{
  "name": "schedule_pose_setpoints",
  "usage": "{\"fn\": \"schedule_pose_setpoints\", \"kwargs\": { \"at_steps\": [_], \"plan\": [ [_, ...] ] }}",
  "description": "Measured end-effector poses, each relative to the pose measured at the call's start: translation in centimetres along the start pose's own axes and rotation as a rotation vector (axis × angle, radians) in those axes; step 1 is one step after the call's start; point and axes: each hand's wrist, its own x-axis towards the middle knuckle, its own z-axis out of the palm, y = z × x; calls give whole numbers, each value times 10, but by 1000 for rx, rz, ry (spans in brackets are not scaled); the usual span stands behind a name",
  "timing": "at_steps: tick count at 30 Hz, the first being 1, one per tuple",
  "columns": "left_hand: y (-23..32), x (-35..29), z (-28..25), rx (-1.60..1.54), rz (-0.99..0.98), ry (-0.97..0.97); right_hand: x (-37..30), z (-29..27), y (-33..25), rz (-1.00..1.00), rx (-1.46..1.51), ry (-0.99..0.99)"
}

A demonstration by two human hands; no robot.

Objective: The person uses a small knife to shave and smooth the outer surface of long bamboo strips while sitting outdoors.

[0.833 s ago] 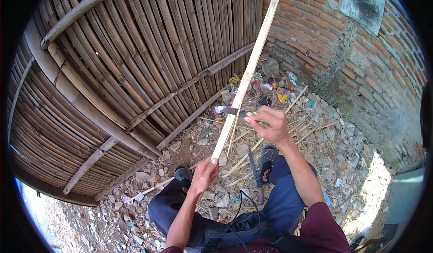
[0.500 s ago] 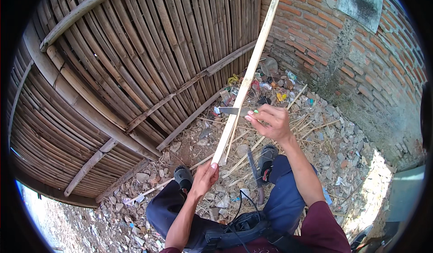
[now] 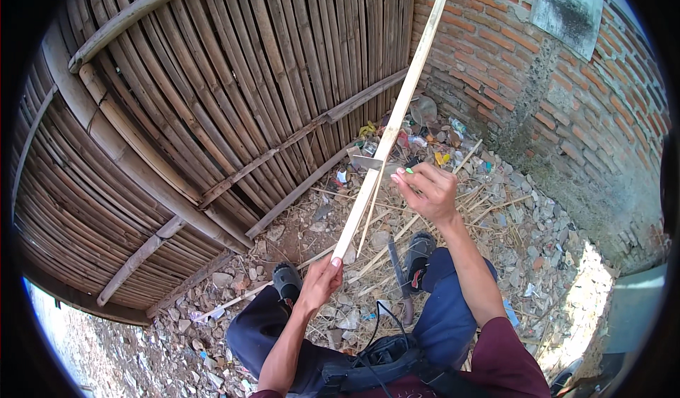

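Note:
A long pale bamboo strip (image 3: 399, 107) slants from my lap up past the far wall's corner. My left hand (image 3: 323, 279) is closed round its lower end. In my right hand (image 3: 429, 187) is a knife (image 3: 368, 163), gripped by its green handle, most of which my fingers hide. The blade lies across the strip, its tip reaching past the left edge. A thin sliver (image 3: 369, 217) is split off the strip's right side and hangs down from near the blade, joined at its upper end.
On the rubble ground between my shoes lies a larger long-bladed knife (image 3: 399, 270). Bamboo offcuts (image 3: 404, 236), stones and litter are scattered around. A bamboo slat wall (image 3: 234, 79) stands to the left, a brick wall (image 3: 489, 51) to the right.
The knife has slid a little farther up the strip, and its blade is tilted differently. The split sliver is longer and stands farther out. My left hand holds the same place.

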Motion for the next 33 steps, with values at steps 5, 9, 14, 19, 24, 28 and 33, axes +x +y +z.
{"fn": "schedule_pose_setpoints", "kwargs": {
  "at_steps": [5,9,14,19,24,28,33],
  "plan": [
    [3,-3,-2,-1,-10,7,-1,6,0,-5,-12,16],
    [2,-1,-6,3,-13,14,-5,12,0,6,-9,7],
    [-34,-21,-29,98,-52,37,3,-37,106,713,-109,389],
    [-34,-10,-25,29,-96,21,-87,-72,166,835,-40,343],
    [-18,-6,-17,-316,-281,-143,-77,-50,145,906,120,165],
    [-17,-4,-15,-535,-269,-229,-46,-33,91,870,313,115],
    [1,1,-12,-495,-209,-190,-9,-6,0,639,497,9]
  ]
}}
